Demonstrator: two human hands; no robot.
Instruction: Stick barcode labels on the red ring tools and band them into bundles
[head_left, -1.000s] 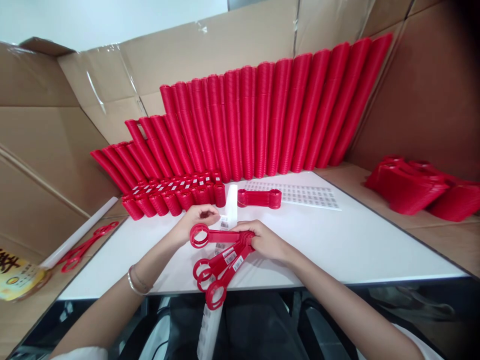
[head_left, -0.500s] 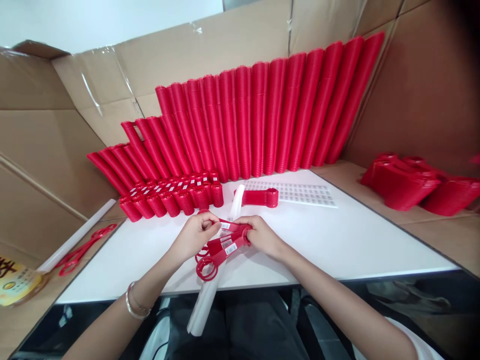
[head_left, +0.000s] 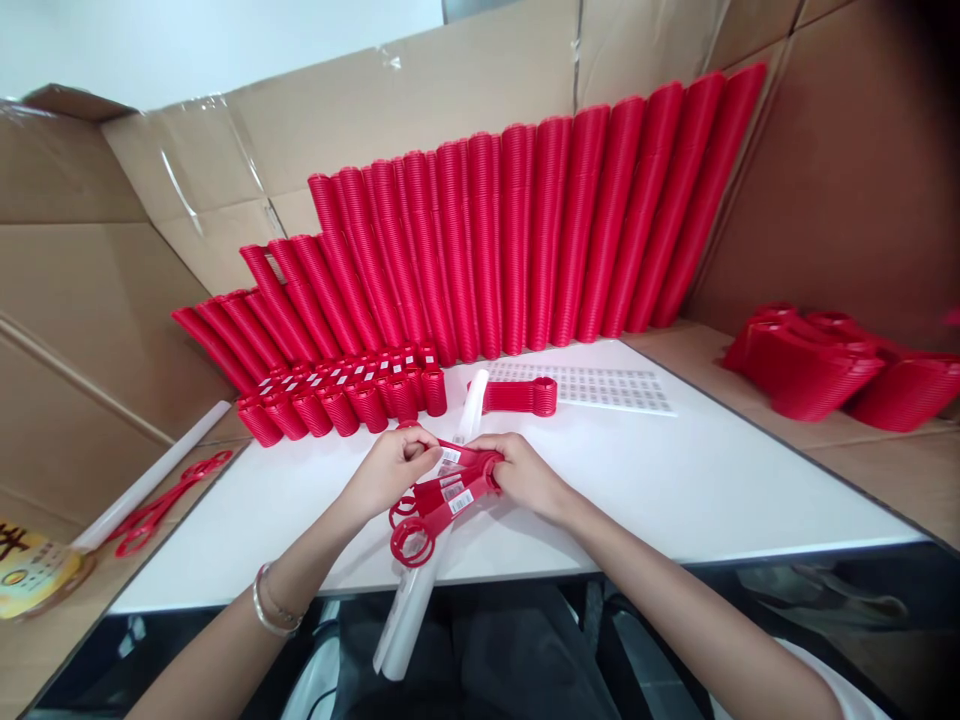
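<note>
My right hand [head_left: 523, 474] is closed around the ring ends of several flat red plastic pieces with ringed ends [head_left: 433, 515], fanned out over the table. White barcode labels [head_left: 459, 500] show on their middles. At the left of the fan, my left hand [head_left: 395, 470] is pinched, its fingertips by the uppermost piece; whatever lies between them is too small to make out. Under the fan runs a rolled label sheet [head_left: 409, 620], hanging past the table's front edge. Just beyond my hands lies a neat stack of red pieces [head_left: 517, 397].
A flat label sheet [head_left: 611, 388] lies on the white table [head_left: 600, 480]. Tall red stacks [head_left: 517, 240] line the cardboard wall [head_left: 480, 70]. Shorter labelled stacks [head_left: 337, 408] stand at left. More red stacks [head_left: 817, 370] are at right, and loose red pieces [head_left: 169, 500] beside a white roll [head_left: 154, 475] at left.
Almost nothing differs. Both hands keep their hold, and the nearest red piece has dipped slightly toward me.
</note>
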